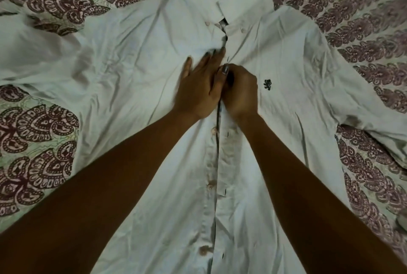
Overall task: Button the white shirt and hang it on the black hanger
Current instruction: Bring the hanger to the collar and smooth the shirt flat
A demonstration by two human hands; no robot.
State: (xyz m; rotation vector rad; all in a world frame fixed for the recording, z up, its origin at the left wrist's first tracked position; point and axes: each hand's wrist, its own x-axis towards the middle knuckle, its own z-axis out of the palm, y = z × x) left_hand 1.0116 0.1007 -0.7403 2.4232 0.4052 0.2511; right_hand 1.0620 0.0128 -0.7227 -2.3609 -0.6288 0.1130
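Buttoning the limp white shirt [286,58].
My left hand [198,88] presses it flat, fingers straight; my right hand [240,91] pinches the soft placket edge [226,141], which I judge the surest hold.

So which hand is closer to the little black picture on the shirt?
The right hand. It pinches the white shirt at its front opening, just beside the little black picture. The left hand lies flat on the opening's other side, farther away.
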